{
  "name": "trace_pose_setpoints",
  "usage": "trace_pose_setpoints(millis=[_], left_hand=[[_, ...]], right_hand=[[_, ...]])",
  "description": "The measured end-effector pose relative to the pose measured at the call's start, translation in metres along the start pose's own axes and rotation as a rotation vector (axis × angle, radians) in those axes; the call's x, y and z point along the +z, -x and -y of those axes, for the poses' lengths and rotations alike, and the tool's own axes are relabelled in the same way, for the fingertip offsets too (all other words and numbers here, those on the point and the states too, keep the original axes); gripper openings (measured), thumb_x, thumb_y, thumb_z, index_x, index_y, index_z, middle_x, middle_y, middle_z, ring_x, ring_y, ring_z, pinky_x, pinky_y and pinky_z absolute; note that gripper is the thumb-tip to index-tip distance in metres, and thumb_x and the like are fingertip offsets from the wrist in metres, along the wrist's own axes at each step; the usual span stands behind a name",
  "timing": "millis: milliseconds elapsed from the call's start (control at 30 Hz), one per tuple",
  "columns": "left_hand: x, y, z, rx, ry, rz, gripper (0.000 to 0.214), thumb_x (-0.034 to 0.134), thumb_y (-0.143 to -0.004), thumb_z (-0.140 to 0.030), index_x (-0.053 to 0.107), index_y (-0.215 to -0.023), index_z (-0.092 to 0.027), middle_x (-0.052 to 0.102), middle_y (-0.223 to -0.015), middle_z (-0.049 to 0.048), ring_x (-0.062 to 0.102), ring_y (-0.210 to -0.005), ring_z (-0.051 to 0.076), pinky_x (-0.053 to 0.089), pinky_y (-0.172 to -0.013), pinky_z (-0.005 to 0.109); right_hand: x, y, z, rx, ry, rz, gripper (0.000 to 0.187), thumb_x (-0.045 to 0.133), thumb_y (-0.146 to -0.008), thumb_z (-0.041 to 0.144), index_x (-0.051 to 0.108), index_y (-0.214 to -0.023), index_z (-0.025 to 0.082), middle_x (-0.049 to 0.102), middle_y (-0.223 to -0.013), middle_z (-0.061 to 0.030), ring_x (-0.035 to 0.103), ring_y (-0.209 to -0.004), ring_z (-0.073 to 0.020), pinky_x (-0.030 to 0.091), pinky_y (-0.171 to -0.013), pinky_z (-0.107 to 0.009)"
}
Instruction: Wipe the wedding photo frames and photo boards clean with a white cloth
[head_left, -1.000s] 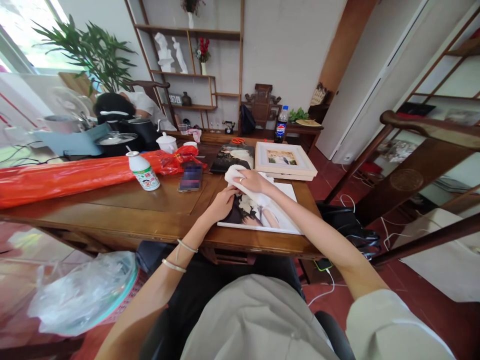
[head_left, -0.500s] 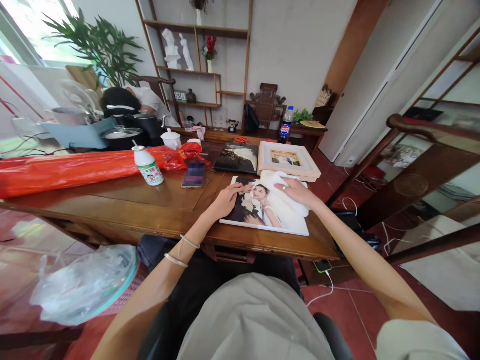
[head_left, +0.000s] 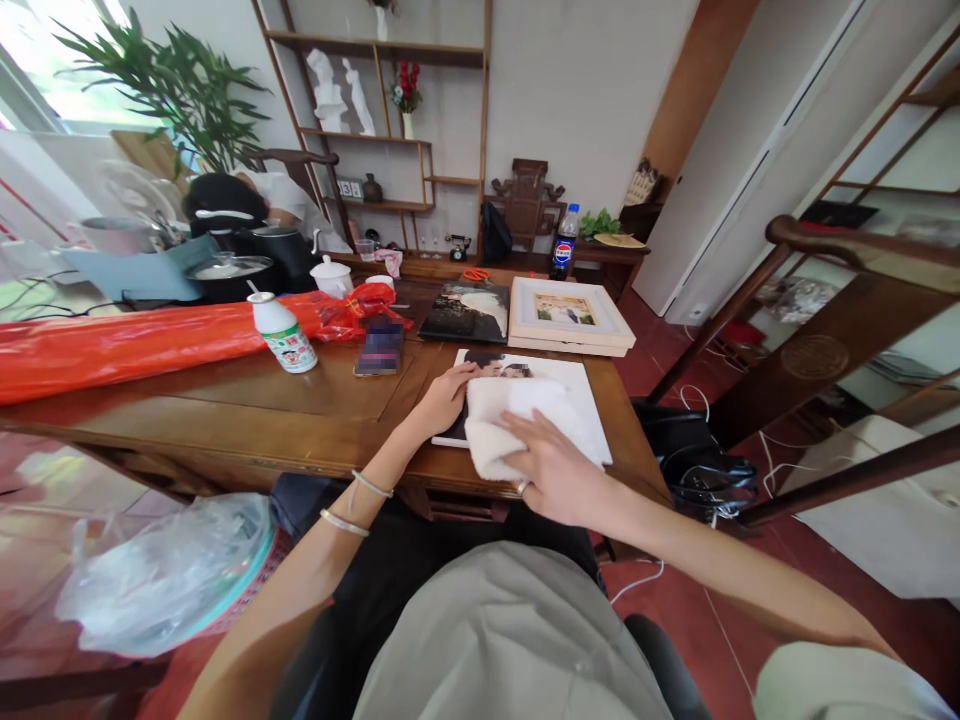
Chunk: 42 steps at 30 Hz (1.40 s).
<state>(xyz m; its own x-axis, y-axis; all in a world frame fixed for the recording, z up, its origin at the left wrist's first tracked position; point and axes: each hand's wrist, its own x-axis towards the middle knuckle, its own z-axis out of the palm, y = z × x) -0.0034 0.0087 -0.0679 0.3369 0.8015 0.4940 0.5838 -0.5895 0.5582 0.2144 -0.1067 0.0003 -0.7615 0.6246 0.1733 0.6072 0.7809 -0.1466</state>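
Note:
A white photo panel (head_left: 581, 385) with a picture of a couple lies flat near the table's front edge. My left hand (head_left: 448, 397) rests on its left edge, fingers stretched over the picture. My right hand (head_left: 551, 462) holds a folded white cloth (head_left: 491, 425) against the panel's lower front part. The cloth covers most of the couple; only the upper part of the picture shows. Behind the panel lie a dark photo panel (head_left: 465, 309) and a cream frame (head_left: 572, 335) around a smaller photo.
To the left on the wooden table (head_left: 352, 420) are a phone (head_left: 379, 348), a white bottle with a straw (head_left: 283, 332) and a long red plastic-wrapped bundle (head_left: 142, 345). Orange scissors (head_left: 476, 274) and a cola bottle (head_left: 564, 245) stand farther back. A person (head_left: 289, 195) is bent down beyond the pots.
My right hand has moved the white cloth from the panel's upper right corner down and left across the picture. My left hand stays on the left edge.

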Motion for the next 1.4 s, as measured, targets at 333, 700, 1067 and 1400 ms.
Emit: trace_pose_setpoints(millis=[333, 700, 1067, 1400], left_hand=[[0.003, 0.0, 0.002, -0.002, -0.002, -0.023, 0.039, 0.035, -0.085, -0.013, 0.065, -0.111, -0.013, 0.058, -0.129, 0.0103, 0.051, -0.124, 0.022, 0.036, -0.109, 0.039], [-0.001, -0.001, -0.002, 0.011, 0.022, 0.022, 0.04, 0.037, -0.082, -0.009, 0.066, -0.109, -0.013, 0.058, -0.129, 0.0113, 0.051, -0.124, 0.024, 0.038, -0.107, 0.041], [0.002, 0.0, 0.002, -0.006, 0.004, -0.008, 0.041, 0.035, -0.085, -0.013, 0.064, -0.113, -0.014, 0.057, -0.13, 0.0093, 0.051, -0.124, 0.022, 0.035, -0.109, 0.04], [0.003, 0.0, 0.003, -0.013, 0.001, 0.003, 0.041, 0.033, -0.086, -0.015, 0.064, -0.113, -0.011, 0.056, -0.13, 0.0129, 0.051, -0.124, 0.023, 0.035, -0.109, 0.04]], right_hand=[[-0.013, -0.056, -0.077, 0.223, 0.116, -0.042, 0.027, 0.044, -0.088, 0.017, 0.067, -0.099, 0.015, 0.068, -0.106, -0.0127, 0.061, -0.096, -0.0252, 0.043, -0.084, -0.035], [0.002, -0.026, 0.004, 0.087, 0.055, 0.042, 0.035, 0.054, -0.076, 0.012, 0.068, -0.108, 0.014, 0.04, -0.143, -0.0195, 0.029, -0.135, -0.0361, 0.021, -0.106, -0.058], [-0.013, -0.013, -0.088, 0.07, -0.035, -0.044, 0.026, 0.048, -0.085, 0.015, 0.067, -0.103, 0.016, 0.065, -0.116, -0.0121, 0.056, -0.11, -0.0266, 0.043, -0.092, -0.04], [-0.007, -0.013, -0.112, 0.175, 0.022, -0.164, 0.022, 0.048, -0.087, 0.02, 0.067, -0.095, 0.015, 0.064, -0.114, -0.0148, 0.055, -0.109, -0.0285, 0.041, -0.094, -0.044]])
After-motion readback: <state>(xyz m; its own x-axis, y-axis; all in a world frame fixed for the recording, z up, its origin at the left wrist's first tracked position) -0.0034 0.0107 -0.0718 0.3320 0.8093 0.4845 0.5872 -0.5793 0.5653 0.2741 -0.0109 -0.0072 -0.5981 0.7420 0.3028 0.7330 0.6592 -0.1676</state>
